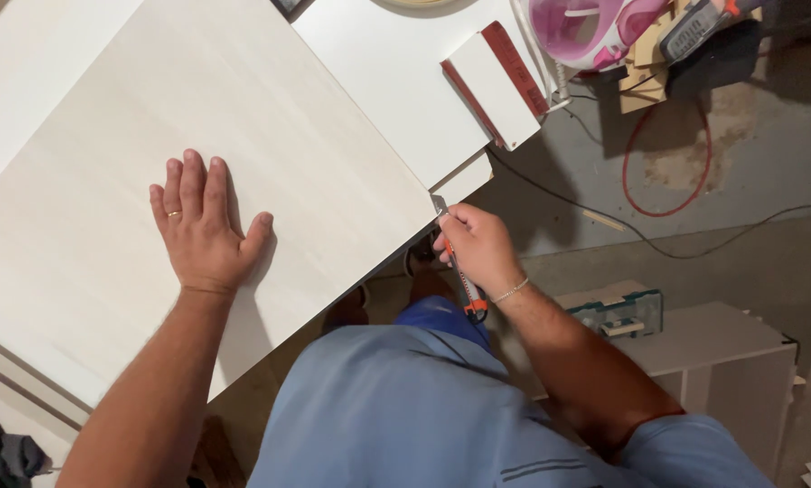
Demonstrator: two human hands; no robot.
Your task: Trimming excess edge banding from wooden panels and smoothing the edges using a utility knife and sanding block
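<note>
Utility knife [459, 271], orange and grey, clamped in the right hand [478, 246]; blade tip at the corner edge of the pale board [243, 117]. Board lies flat on the white desk [396, 63], filling the view from 9 to 1 o'clock. Left hand [202, 226] pressed flat on the board, fingers spread, holding nothing, at 9 o'clock from the knife, well apart. Pink container [581, 27] at 1 o'clock; contents cannot be told. Small white block [496, 86] with red edges beside it.
</note>
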